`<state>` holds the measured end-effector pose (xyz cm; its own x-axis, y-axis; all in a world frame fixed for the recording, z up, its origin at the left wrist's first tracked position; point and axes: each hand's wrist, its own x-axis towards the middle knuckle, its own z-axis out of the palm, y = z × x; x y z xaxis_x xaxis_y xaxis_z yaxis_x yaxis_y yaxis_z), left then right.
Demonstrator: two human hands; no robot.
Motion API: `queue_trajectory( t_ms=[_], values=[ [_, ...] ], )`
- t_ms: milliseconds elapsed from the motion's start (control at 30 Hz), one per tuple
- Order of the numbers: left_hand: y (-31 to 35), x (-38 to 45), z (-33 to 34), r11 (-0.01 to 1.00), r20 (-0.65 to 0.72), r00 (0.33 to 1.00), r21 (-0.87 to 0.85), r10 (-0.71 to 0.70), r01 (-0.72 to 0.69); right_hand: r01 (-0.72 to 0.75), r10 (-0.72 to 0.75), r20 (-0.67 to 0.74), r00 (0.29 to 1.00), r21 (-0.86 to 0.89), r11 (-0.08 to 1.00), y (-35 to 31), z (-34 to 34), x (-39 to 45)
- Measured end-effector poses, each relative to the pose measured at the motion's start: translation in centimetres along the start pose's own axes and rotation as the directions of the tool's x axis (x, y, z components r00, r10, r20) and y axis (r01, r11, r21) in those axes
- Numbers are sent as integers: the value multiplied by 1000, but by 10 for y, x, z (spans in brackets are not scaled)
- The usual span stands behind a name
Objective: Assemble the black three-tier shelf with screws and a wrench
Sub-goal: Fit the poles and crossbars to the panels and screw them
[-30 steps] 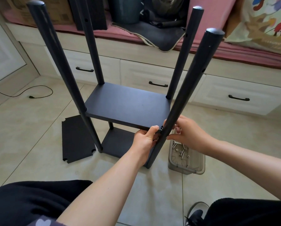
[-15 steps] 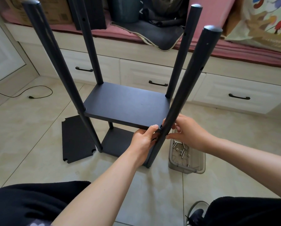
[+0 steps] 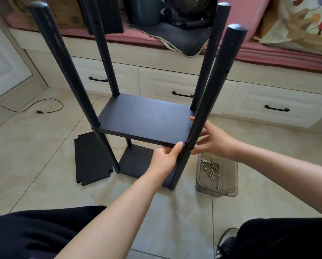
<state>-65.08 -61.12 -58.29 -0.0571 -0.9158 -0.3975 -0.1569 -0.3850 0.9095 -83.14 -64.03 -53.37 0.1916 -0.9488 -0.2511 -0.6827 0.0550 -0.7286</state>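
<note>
We see the black shelf (image 3: 147, 120) standing on the tiled floor (image 3: 35, 146) at the centre of view, two boards fitted on four poles. Our left hand (image 3: 163, 161) grips the middle board's near right corner, thumb on top. Our right hand (image 3: 216, 139), at its 3 o'clock, has spread fingers beside the near right pole (image 3: 208, 101). A clear tray (image 3: 218, 176) of screws (image 3: 211, 170) lies at 4 o'clock, a loose board (image 3: 91, 157) at 8 o'clock

matt black shelf board (image 3: 145, 120), glossy floor tiles (image 3: 175, 221)
</note>
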Motion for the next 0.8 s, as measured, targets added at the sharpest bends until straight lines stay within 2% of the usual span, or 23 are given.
queue_trajectory(
  t_ms=[33,67,100,133,200,233,267,300,367,400,467,533,667,800],
  values=[
    [1,-1,-3,978,-63,997,205,47,-33,11,-13,30,999,67,998,-1,0,1],
    [2,-3,-6,905,-157,979,423,130,-53,15,-19,39,999,114,993,-2,0,1],
    [3,-6,-9,798,-239,932,598,272,-80,6,-10,35,999,133,991,-3,0,1],
    [4,-9,-13,691,-268,851,708,452,-143,-11,7,27,1000,131,991,-4,0,0],
    [9,-13,-17,475,-169,621,799,765,-369,-51,49,24,999,111,993,-6,0,-1],
    [10,-11,-19,367,-87,520,806,850,-465,-70,68,24,997,114,991,-6,0,-1],
    [10,-9,-19,302,-8,488,793,873,-528,-86,84,22,996,129,988,-7,0,-1],
    [10,-7,-19,291,50,528,788,848,-542,-97,95,20,995,147,984,-7,0,-1],
    [8,-3,-17,317,189,669,767,719,-558,-108,107,19,994,175,979,-10,0,-2],
    [7,-1,-15,316,236,692,758,682,-570,-110,108,19,994,186,976,-11,0,-3],
    [8,2,-9,308,266,675,735,689,-604,-115,111,34,993,194,974,-13,-1,-3],
    [12,5,-4,325,232,653,719,721,-615,-140,124,90,988,199,970,-13,-6,-4],
    [14,8,2,387,187,658,680,730,-623,-277,214,221,952,316,907,-11,-21,-2],
    [14,6,2,413,185,667,659,722,-629,-374,333,169,927,398,838,-16,-6,7]
  ],
)
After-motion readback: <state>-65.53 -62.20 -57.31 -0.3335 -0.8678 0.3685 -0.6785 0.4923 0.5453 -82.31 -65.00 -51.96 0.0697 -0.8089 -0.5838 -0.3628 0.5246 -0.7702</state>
